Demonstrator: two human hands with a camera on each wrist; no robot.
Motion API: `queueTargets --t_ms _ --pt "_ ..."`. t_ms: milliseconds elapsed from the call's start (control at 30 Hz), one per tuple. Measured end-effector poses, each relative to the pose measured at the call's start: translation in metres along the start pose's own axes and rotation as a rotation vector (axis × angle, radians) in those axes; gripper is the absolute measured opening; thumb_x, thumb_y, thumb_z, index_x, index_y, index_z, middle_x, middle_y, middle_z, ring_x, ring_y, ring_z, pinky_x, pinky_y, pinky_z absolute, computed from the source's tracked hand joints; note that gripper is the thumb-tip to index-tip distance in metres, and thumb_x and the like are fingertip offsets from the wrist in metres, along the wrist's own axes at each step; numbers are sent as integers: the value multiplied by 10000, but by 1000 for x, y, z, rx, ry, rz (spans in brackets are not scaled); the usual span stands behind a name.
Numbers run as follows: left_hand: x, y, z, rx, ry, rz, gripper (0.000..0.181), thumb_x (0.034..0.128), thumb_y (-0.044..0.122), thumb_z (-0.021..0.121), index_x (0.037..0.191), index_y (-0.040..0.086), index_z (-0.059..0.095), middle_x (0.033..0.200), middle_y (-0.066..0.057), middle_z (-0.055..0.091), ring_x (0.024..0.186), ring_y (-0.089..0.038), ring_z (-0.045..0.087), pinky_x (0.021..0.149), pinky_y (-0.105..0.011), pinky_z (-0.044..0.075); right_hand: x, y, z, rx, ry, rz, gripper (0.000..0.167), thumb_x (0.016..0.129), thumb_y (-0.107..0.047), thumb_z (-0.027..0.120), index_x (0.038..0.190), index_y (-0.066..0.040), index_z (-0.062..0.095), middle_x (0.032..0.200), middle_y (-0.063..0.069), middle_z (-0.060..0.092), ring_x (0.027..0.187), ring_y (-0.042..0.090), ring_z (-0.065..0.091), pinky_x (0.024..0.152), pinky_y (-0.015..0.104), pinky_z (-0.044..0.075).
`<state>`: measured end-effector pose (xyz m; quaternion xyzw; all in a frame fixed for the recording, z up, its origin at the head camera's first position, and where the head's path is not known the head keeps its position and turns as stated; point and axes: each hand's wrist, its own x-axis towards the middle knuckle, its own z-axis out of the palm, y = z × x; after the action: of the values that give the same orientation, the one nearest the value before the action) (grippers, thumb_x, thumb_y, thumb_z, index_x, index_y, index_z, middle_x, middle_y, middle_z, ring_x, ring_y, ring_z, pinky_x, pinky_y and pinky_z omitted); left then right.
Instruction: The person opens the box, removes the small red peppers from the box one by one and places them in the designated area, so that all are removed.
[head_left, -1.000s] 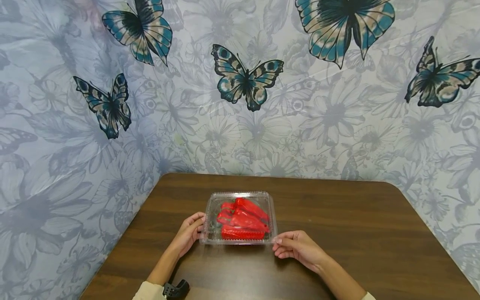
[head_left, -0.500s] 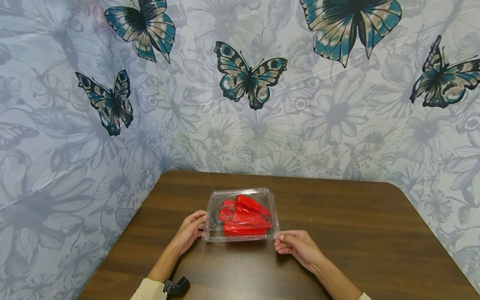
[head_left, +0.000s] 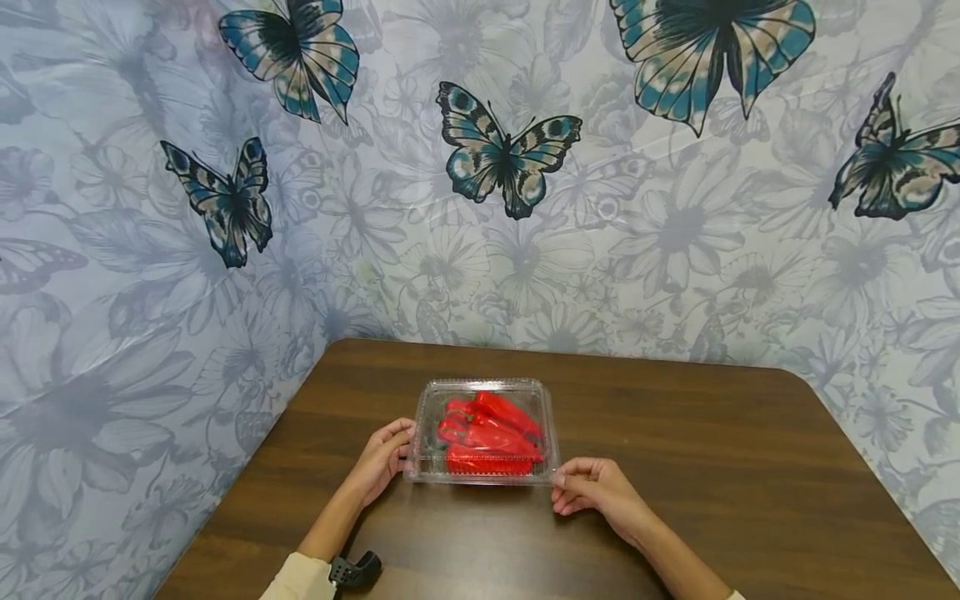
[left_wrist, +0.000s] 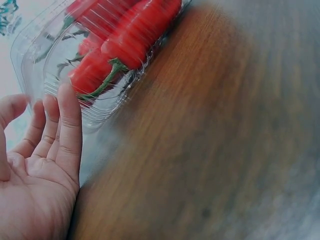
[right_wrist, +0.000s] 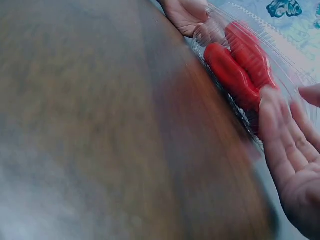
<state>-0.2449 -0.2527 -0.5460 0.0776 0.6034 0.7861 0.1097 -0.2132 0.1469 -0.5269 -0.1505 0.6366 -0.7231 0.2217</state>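
Clear box (head_left: 480,480) of red peppers (head_left: 491,433) low over the table (head_left: 675,433)

Box: near the middle of the tabletop, long side toward the person, lid appearing closed. Looks to be resting on the wood; can't see underneath. Peppers heaped inside, green stems mostly leftward.

Left hand (head_left: 381,461): at the box's left end. Fingers fairly straight, thumb apart, tips against the plastic.

Right hand (head_left: 597,492): at the near right corner, thumb and fingers about the rim. Blurred from the wrist; can't tell whether they pinch it.

Handling, my judgement: steadying the box seems to be the work here. Thin plastic probably flexes, so light, equal contact serves best; squeezing one corner might spring the lid. Bringing the right hand farther up its end would match the left and help prevent twisting. Keep it level, lest the peppers slide.

Farther out: black band (head_left: 354,570) at the left wrist, cream sleeve (head_left: 300,578), butterfly-patterned wall covering (head_left: 525,283) behind.
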Motion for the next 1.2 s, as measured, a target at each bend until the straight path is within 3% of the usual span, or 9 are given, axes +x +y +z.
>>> queueTargets --t_ms 100,167,300,367,467,533,733,900,1200 --pt "0 1 0 2 -3 -5 89 1077 129 465 1098 97 545 868 36 585 742 -97 637 629 -264 554 0 -3 2 -84 81 -48 343 938 -91 718 1138 116 532 963 242 705 810 262 736 749 411 621" --pt "1 2 1 2 1 -7 87 1077 130 467 1095 93 543 865 32 586 737 -103 641 627 -267 558 1 -4 3 -152 140 -94 450 906 -71 755 1246 72 497 1065 264 685 868 277 732 761 409 619" --pt "1 2 1 5 12 -1 86 1074 145 482 1098 92 545 860 36 559 723 -102 632 625 -267 561 2 -5 5 -295 243 -197 717 849 -67 818 1459 -62 442 1223 197 663 970 260 714 754 348 615" --pt "1 1 1 5 9 3 92 1075 158 485 1095 99 553 853 42 552 720 -99 628 629 -264 561 2 -6 5 -357 271 -244 762 838 -94 835 1493 -133 446 1267 167 659 1014 259 699 748 322 610" --pt "0 0 0 -1 -16 4 103 1080 156 475 1085 106 565 846 42 564 723 -103 636 635 -265 562 -1 -4 6 -402 273 -308 723 847 -120 833 1481 -168 490 1324 154 637 1071 277 673 760 320 611" --pt "-1 0 0 -5 -25 5 106 1080 149 471 1075 111 570 843 44 574 724 -100 639 633 -265 562 -3 -3 7 -419 254 -343 647 868 -126 815 1451 -133 535 1331 163 634 1087 285 666 756 328 613" --pt "-1 1 1 -4 0 -8 103 1081 158 473 1070 115 566 834 42 565 714 -82 609 622 -257 550 -4 -2 9 -457 255 -355 443 888 -159 798 1311 -132 668 1257 91 689 1076 232 671 746 319 613" --pt "0 1 1 -8 2 -8 112 1089 167 461 1079 109 555 823 44 542 704 -76 597 617 -258 553 -4 -4 11 -486 283 -369 409 881 -178 807 1273 -155 694 1247 54 697 1074 219 676 760 306 609" --pt "0 2 0 -60 -44 22 240 1129 213 339 1076 132 559 849 43 630 740 -87 647 642 -292 595 -4 -6 15 -647 348 -503 378 855 -116 823 1219 -91 726 1292 131 666 982 281 712 740 310 612"
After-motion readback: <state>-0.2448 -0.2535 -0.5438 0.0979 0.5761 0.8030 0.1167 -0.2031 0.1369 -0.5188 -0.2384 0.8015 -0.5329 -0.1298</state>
